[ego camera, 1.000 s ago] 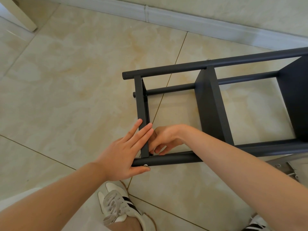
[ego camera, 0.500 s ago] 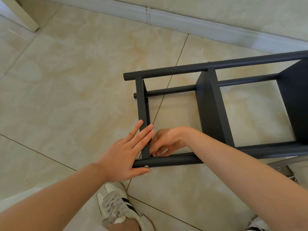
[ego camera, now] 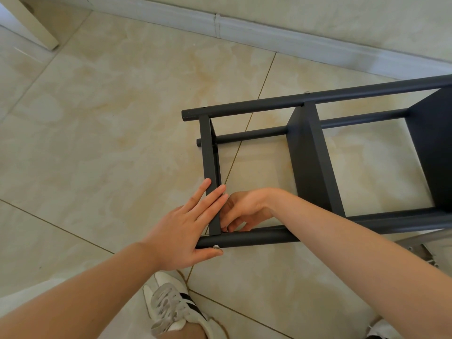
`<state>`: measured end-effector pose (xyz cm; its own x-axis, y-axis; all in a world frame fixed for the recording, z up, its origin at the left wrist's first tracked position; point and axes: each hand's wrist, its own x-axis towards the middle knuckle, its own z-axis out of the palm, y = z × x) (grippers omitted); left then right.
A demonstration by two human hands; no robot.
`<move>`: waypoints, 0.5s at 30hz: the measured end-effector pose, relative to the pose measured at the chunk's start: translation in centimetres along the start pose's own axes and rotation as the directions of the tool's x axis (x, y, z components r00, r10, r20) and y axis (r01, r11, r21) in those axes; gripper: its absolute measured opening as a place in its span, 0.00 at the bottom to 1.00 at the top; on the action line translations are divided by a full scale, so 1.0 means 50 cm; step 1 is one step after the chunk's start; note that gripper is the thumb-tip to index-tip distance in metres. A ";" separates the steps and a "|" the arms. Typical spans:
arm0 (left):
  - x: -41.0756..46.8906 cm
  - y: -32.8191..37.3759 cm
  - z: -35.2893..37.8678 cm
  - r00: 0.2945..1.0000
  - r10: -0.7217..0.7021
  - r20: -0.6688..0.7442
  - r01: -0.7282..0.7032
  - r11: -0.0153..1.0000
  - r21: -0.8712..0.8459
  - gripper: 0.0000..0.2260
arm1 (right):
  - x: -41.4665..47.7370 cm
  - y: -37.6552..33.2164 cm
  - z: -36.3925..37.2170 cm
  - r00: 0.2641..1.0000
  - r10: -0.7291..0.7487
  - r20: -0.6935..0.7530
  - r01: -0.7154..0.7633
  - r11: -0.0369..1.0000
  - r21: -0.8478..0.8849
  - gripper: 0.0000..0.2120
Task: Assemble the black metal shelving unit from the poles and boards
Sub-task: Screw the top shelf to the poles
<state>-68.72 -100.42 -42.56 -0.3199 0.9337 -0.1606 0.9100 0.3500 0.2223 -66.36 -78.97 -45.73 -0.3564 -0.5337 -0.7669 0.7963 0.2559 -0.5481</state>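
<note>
Shelf (ego camera: 315, 172) lies on its side on the floor (ego camera: 122, 118). Left hand (ego camera: 186, 231) flat, fingers straight against end board (ego camera: 209, 155), thumb under near pole (ego camera: 256, 237). Right hand (ego camera: 244, 209) curled at inner corner; can't tell if it holds anything.

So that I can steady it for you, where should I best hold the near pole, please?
Wrap your fingers round the near pole from above, on its bare stretch beyond the middle board: it lies level and round there, while the left hand and right hand crowd its end.
</note>
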 end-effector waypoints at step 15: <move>0.000 -0.003 0.000 0.998 0.019 0.060 -0.017 0.999 -0.029 0.44 | -0.004 0.009 0.001 0.999 0.032 -0.041 -0.031 0.999 0.032 0.05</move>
<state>-68.85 -100.45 -42.57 -0.2865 0.9340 -0.2134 0.9073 0.3360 0.2528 -65.93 -78.77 -45.79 -0.3503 -0.4914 -0.7974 0.8223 0.2462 -0.5130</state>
